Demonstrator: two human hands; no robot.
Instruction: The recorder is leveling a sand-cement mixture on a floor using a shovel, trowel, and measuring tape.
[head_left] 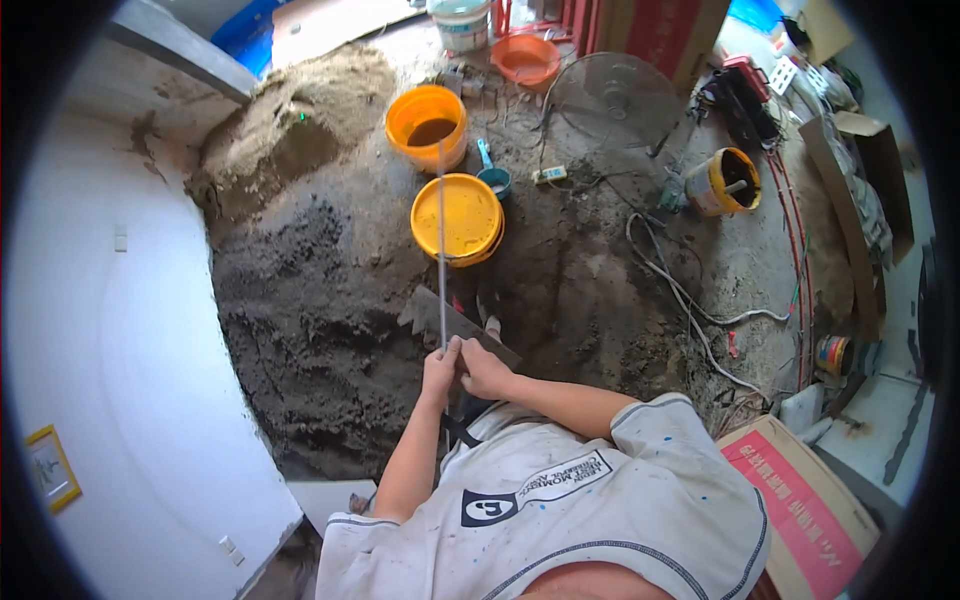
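My left hand (438,375) is closed around a long, thin, pale straightedge (442,260), which stretches away from me over the yellow buckets. Pressed up against it is my right hand (485,372), also closed. A flat grey trowel (462,325) lies crosswise just beyond my knuckles, its blade running under the right hand; its handle is hidden, but that hand appears to grip it. Below the blade, part of a shoe (493,328) shows. Farther off stands a lidded yellow bucket (455,215), partly crossed by the straightedge.
Dark damp mortar or soil (310,330) spreads at left beside a white wall (110,330). An open yellow bucket (428,120) holds brownish liquid; a teal dipper (494,180) sits beside it. At right are a fan (615,100), loose cables (690,305) and a cardboard box (800,500).
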